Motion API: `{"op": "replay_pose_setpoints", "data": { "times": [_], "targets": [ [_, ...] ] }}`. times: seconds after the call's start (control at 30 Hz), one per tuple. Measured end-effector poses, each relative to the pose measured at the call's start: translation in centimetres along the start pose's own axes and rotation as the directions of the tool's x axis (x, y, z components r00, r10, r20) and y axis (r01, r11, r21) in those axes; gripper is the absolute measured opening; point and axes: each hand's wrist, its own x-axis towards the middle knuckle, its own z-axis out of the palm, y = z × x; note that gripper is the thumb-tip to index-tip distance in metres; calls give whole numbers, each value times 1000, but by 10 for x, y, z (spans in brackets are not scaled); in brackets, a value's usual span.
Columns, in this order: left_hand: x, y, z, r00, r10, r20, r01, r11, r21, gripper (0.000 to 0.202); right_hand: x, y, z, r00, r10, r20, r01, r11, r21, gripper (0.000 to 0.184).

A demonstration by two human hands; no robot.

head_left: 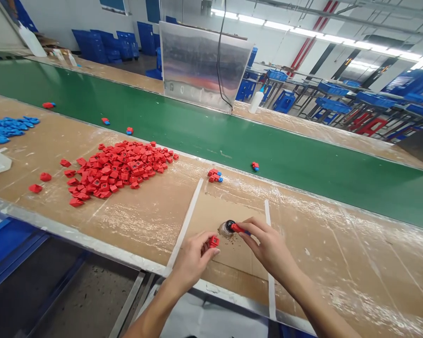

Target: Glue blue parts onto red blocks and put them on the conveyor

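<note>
My left hand (193, 258) pinches a small red plastic block (214, 241), its square hole facing up and right. Just to the right, my right hand (270, 244) grips a slim red piece with a dark blue end (237, 228). The far tip of that piece is at the black mouth of a small clear jar (224, 230); whether it reaches inside I cannot tell. Brown specks lie around the jar on a cardboard sheet (211, 211). Beyond the sheet sit a few joined red and blue pieces (215, 176).
A large heap of red blocks (120, 166) lies to the left, with blue pieces (7, 129) farther left. Behind runs a green conveyor belt (197, 131) carrying several red-blue pieces. A metal panel (200, 61) and a white bottle (256, 101) stand on its far side.
</note>
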Motion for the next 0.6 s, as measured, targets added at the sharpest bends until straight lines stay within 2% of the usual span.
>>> {"op": "replay_pose_setpoints", "data": {
  "times": [0.2,0.5,0.6],
  "targets": [
    [-2,0,10,997,-53,57,61,986,-156,18,1,-4,-2,999,-28,21,28,1000,13,17],
    [1,-3,10,990,-95,105,117,964,-238,20,2,-7,2,1000,-22,-2,22,1000,12,19],
    [1,-6,11,985,-118,122,148,949,-279,22,1,-7,-1,999,26,-34,-26,999,20,20]
  ]
}}
